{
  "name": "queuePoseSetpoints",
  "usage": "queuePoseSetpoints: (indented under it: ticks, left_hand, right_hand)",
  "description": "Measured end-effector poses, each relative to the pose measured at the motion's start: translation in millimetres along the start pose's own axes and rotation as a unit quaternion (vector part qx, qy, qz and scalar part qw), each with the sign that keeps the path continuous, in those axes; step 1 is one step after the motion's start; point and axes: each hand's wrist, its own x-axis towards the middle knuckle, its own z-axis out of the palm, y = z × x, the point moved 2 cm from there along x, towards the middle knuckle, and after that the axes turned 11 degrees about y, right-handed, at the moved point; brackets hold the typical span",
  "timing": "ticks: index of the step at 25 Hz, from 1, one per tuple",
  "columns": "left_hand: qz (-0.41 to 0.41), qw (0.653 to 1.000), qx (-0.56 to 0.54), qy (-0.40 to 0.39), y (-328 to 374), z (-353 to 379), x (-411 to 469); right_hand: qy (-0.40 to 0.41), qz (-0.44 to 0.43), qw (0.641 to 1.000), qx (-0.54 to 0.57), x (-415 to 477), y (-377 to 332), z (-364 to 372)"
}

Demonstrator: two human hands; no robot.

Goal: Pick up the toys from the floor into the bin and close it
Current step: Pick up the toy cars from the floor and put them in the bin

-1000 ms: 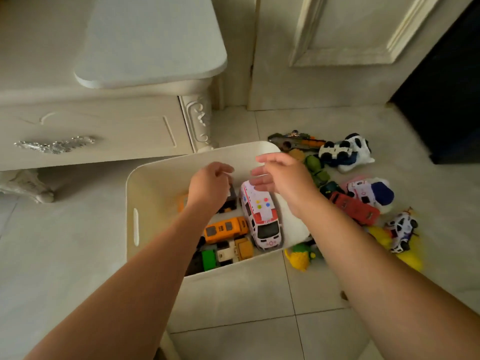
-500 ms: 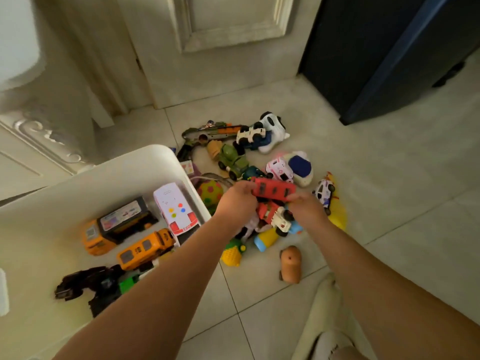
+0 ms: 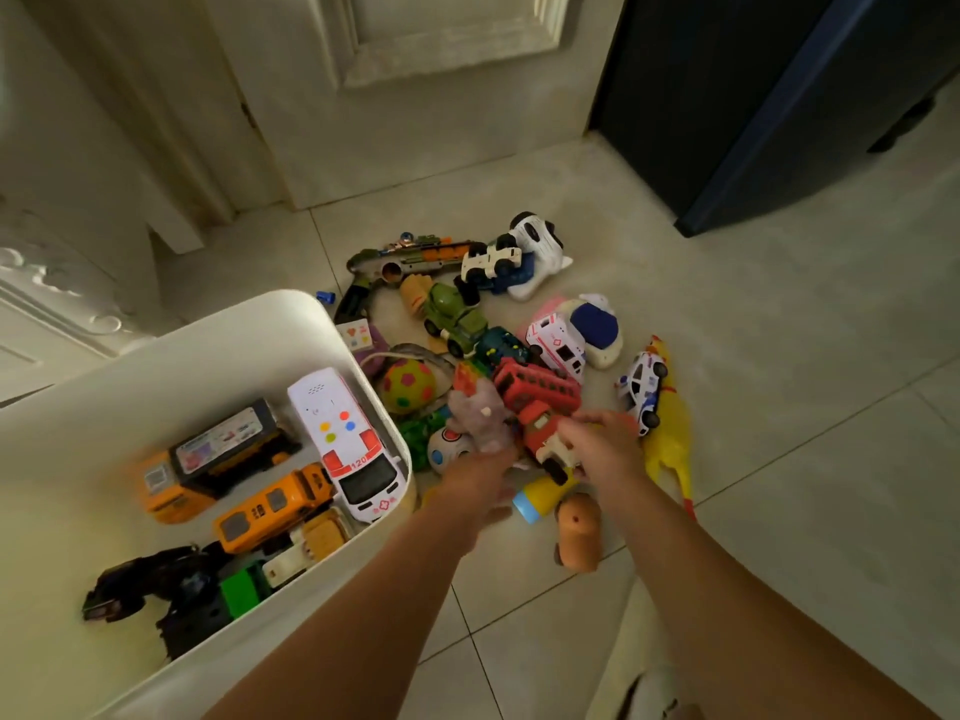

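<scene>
- the white bin (image 3: 358,356) sat on the tile floor (image 3: 779,433) with its top open. a white ambulance (image 3: 353,444), an orange bus (image 3: 275,504) and other cars lay inside.
- a heap (image 3: 457,324) of toys lay on the floor just beside the bin's right wall. it had a spotty ball (image 3: 409,385), a red bus (image 3: 537,389) and a yellow rubber chicken (image 3: 670,449) in it.
- the left hand (image 3: 478,475) was low in the heap. it was blurry, but its fingers looked wrapped round the bottom of a grey soft toy (image 3: 480,415). the toy stuck up above the hand.
- the right hand (image 3: 605,446) was next to it. its thumb and fingers were bent and pinched a red truck (image 3: 543,433) from the right side.
- the truck's long side ran from far to near, toward the person. so the fingers reached across its short way.
- the bin lay to the left of both hands. the left hand was nearer, close to the wall, so i think the soft toy had the shorter trip.
- the right hand had to go left, past the other hand and over the rim, to drop the truck in.
- most of the job was not done. many toys were on the floor, and no lid was in view.
</scene>
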Motion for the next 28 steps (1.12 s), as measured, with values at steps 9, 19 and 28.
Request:
queuePoseSetpoints:
  ticks: [9,19,28]
  left_hand:
    - [-0.025,0.986,-0.158,-0.038,-10.8,-13.3,5.2]
    - [-0.008,0.990,-0.133,-0.043,-17.0,-26.7,9.4]
    - [0.053,0.986,-0.131,-0.092,13.4,-16.3,-26.4]
  right_hand:
    - [-0.049,-0.048,0.994,-0.089,-14.6,4.0,2.3]
    - [-0.026,-0.352,0.832,-0.429,47.9,-22.6,54.7]
    - [0.064,-0.324,0.926,-0.184,27.5,-30.1,28.3]
